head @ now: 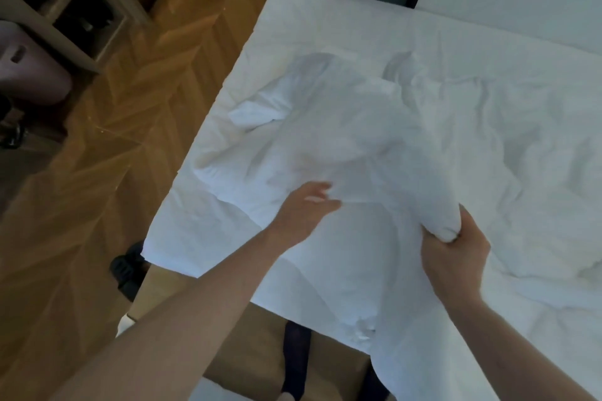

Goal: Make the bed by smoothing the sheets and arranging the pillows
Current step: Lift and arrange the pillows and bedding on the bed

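Bedding lies rumpled across the bed (325, 19), a white mattress whose far corner meets the wall. On the bed's near-left part a white pillow (325, 140) sits crumpled and partly lifted, one soft corner of it poking out toward the bed's left edge. The right hand (456, 257) grips the pillow's near-right corner, fingers and thumb curled tight around a bunched knob of fabric. The left hand (306, 208) reaches over the bed's near edge to the pillow's front side; it is motion-blurred, and its fingers look extended and spread against the cloth rather than closed on it, though whether they actually press it is hard to tell. A loose white sheet (521, 140) spreads in heavy wrinkles over the bed's right side, and its near edge hangs down over the bed's front. Left of the bed runs a herringbone wood floor (130, 107), with a wooden shelf unit (75, 19) in the far-left corner and a dark shoe (127, 270) just beside the bed's near-left corner.
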`<state>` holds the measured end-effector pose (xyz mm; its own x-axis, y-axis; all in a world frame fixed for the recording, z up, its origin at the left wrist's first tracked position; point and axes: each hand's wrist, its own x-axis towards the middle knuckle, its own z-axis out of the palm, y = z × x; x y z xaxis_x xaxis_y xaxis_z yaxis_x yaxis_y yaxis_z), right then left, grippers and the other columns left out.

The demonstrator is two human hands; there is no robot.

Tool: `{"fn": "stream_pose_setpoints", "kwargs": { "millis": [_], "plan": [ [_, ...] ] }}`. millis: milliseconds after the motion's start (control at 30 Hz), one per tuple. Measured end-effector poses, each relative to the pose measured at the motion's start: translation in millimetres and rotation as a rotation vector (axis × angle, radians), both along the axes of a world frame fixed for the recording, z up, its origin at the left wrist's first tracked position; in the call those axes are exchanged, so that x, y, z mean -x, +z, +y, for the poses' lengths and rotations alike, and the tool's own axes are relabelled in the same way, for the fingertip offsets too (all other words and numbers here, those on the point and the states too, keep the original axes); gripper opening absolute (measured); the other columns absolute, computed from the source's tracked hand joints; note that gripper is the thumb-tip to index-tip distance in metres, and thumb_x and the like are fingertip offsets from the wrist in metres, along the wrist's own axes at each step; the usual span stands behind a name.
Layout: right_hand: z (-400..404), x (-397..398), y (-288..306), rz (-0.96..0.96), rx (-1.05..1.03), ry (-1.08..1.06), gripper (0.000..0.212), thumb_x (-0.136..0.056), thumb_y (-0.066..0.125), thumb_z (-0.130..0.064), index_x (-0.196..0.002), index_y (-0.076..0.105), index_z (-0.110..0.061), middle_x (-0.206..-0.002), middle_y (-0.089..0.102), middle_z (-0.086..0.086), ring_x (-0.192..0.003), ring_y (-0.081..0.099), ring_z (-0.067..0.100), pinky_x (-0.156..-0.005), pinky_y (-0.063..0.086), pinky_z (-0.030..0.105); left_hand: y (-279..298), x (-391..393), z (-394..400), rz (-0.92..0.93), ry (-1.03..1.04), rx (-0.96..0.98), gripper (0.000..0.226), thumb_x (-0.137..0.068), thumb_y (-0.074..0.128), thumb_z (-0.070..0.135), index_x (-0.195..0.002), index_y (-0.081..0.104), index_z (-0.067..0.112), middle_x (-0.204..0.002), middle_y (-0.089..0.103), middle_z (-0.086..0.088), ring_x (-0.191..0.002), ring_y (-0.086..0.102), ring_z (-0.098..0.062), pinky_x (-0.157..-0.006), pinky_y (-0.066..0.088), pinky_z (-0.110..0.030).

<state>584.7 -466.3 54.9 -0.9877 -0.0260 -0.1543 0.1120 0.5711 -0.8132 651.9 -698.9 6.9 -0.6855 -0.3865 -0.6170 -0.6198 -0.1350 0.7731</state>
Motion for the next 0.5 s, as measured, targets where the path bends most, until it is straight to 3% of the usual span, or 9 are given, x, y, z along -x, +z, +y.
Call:
{"fn": "stream_pose_setpoints", "kwargs": {
  "millis": [67, 133, 267, 333, 367, 500],
  "plan": [
    [-3, 8, 2, -0.016, 0.014, 0.092, 0.031, -0.079, 0.059, 0.0, -0.093, 0.065, -0.027, -0.074, 0.066, -0.012, -0.065, 0.054, -0.004, -0.06, 0.044, 0.028, -42, -45, -26, -0.327, -0.013, 0.14, 0.046, -0.085, 0.081, 0.035, -0.124, 0.066, 0.016, -0.118, 0.066, -0.002, -0.114, 0.063, -0.021, -0.087, 0.043, -0.026],
    [-7, 9, -4, -0.047, 0.009, 0.213, 0.038, -0.076, 0.06, 0.001, -0.097, 0.068, -0.03, -0.078, 0.068, -0.011, -0.068, 0.058, -0.003, -0.061, 0.046, 0.027, -70, -80, -33, -0.602, -0.197, 0.174, 0.076, -0.085, 0.074, 0.056, -0.143, 0.052, 0.012, -0.141, 0.056, -0.007, -0.129, 0.055, -0.025, -0.095, 0.041, -0.028],
    [-14, -7, -34, -0.073, -0.024, 0.363, 0.051, -0.075, 0.066, 0.0, -0.115, 0.07, -0.032, -0.101, 0.072, -0.014, -0.095, 0.067, 0.005, -0.073, 0.047, 0.023, -107, -80, -6, -0.65, -0.1, -0.067, 0.121, -0.066, 0.077, 0.077, -0.158, 0.028, 0.014, -0.158, 0.04, -0.004, -0.139, 0.046, -0.027, -0.107, 0.043, -0.037],
    [-17, -16, -46, -0.076, -0.016, 0.409, 0.052, -0.079, 0.07, -0.005, -0.122, 0.067, -0.034, -0.111, 0.069, -0.02, -0.101, 0.065, 0.001, -0.078, 0.048, 0.021, -115, -58, 15, -0.633, 0.039, -0.204, 0.129, -0.054, 0.08, 0.082, -0.155, 0.031, 0.017, -0.152, 0.045, 0.0, -0.135, 0.048, -0.028, -0.103, 0.046, -0.041],
    [-19, -20, -50, -0.071, -0.013, 0.432, 0.053, -0.08, 0.071, -0.007, -0.124, 0.065, -0.035, -0.114, 0.067, -0.021, -0.103, 0.064, 0.0, -0.079, 0.048, 0.022, -118, -49, 23, -0.614, 0.115, -0.251, 0.121, -0.055, 0.081, 0.08, -0.148, 0.039, 0.016, -0.144, 0.051, -0.001, -0.128, 0.051, -0.028, -0.102, 0.046, -0.041],
    [-24, -24, -60, -0.027, -0.1, 0.564, 0.068, -0.082, 0.07, -0.011, -0.14, 0.049, -0.041, -0.126, 0.054, -0.023, -0.111, 0.058, 0.007, -0.083, 0.045, 0.025, -123, -44, 34, -0.419, 0.295, -0.18, 0.028, -0.083, 0.084, 0.037, -0.092, 0.065, 0.017, -0.106, 0.071, 0.001, -0.098, 0.065, -0.023, -0.087, 0.049, -0.031]
  ]
}}
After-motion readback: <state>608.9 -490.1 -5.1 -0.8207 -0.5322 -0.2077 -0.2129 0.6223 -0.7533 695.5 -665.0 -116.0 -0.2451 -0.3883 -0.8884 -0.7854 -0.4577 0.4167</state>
